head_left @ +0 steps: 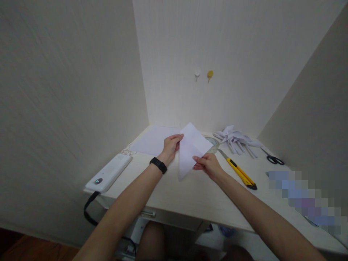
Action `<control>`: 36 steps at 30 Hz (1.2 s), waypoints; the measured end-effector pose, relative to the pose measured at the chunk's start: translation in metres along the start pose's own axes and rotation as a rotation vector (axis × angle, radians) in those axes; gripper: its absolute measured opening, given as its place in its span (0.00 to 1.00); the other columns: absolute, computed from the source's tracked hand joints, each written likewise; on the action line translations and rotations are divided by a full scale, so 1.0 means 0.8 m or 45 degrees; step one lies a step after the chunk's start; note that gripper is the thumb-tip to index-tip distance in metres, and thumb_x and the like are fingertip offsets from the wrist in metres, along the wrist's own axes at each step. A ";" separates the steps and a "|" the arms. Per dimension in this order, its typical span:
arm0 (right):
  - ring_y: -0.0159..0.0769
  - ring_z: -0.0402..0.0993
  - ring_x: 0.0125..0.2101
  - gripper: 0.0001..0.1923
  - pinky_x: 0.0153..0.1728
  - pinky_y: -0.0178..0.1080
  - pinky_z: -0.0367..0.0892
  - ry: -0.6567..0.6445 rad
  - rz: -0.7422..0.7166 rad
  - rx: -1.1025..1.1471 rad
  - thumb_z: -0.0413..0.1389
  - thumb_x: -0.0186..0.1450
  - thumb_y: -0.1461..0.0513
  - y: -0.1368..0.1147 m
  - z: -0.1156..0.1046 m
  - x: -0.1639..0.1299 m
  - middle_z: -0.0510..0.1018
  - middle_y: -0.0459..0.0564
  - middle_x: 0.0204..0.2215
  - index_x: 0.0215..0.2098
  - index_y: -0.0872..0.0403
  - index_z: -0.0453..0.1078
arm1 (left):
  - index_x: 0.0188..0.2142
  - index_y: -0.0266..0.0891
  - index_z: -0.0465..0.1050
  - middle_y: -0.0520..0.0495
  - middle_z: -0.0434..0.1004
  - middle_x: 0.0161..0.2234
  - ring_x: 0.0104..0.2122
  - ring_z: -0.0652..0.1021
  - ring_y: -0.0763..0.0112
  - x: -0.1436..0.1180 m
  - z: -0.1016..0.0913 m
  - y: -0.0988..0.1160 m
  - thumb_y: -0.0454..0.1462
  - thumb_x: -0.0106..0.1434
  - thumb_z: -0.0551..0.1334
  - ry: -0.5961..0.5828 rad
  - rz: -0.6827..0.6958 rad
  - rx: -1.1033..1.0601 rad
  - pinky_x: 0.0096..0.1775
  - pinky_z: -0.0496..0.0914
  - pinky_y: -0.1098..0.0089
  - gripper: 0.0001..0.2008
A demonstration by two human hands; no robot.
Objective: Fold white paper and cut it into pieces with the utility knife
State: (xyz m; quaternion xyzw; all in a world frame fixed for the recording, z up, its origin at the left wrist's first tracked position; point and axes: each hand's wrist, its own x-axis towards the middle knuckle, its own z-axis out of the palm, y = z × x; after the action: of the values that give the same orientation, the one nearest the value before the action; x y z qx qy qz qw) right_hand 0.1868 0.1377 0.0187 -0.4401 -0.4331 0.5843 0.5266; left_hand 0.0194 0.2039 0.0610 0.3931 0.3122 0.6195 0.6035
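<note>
- Head view looks down on a pale worktop (190, 195) set in a corner between light walls.
- Left hand (170, 146), with a black band (158, 165) on its wrist, pinches the left edge of a folded white paper (190, 150); its thumb lies on top and the fingers under the sheet are hidden.
- Right hand (208, 165) pinches the paper's right side near the lower fold; the fingertips are partly covered by the sheet.
- Folded paper is held just above the middle of the worktop, pointed end toward the near side; whether that tip touches the surface cannot be told.
- Flat white sheet (153, 139) lies on the far left of the worktop, partly behind the left hand.
- White device (108, 173) with a round button sits at the near left edge, with a black cord hanging off below it.
- Yellow utility knife (239, 171) lies just right of the right hand.
- Heap of folded paper pieces (235, 139) lies at the far right, with black-handled scissors (273, 158) beside it.
- Round clear object behind the paper is mostly hidden and hard to identify.
- Near right of the worktop is pixelated and unreadable.
</note>
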 end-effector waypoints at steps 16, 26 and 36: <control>0.36 0.78 0.23 0.16 0.27 0.37 0.77 0.004 -0.025 -0.012 0.72 0.46 0.56 -0.005 -0.007 0.001 0.84 0.54 0.28 0.27 0.58 0.78 | 0.26 0.31 0.77 0.40 0.80 0.29 0.25 0.77 0.69 -0.004 -0.005 0.005 0.40 0.38 0.80 -0.259 -0.212 0.169 0.30 0.71 0.68 0.20; 0.35 0.77 0.21 0.16 0.25 0.37 0.77 0.001 -0.012 0.003 0.73 0.46 0.56 -0.004 -0.005 0.001 0.84 0.55 0.26 0.27 0.58 0.78 | 0.20 0.35 0.71 0.48 0.74 0.22 0.23 0.72 0.75 -0.004 -0.004 0.011 0.39 0.38 0.80 -0.072 -0.125 0.082 0.29 0.67 0.71 0.20; 0.36 0.79 0.22 0.16 0.24 0.35 0.77 -0.026 -0.008 0.019 0.73 0.45 0.57 -0.001 0.002 -0.002 0.83 0.55 0.24 0.25 0.59 0.78 | 0.21 0.35 0.70 0.50 0.72 0.21 0.20 0.68 0.77 -0.006 0.005 -0.001 0.40 0.42 0.79 0.100 -0.087 -0.082 0.25 0.62 0.72 0.19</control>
State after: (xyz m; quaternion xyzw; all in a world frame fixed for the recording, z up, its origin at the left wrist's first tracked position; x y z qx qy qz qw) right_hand 0.1858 0.1363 0.0202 -0.4288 -0.4356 0.5902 0.5273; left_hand 0.0232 0.1988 0.0616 0.3379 0.3287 0.6233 0.6239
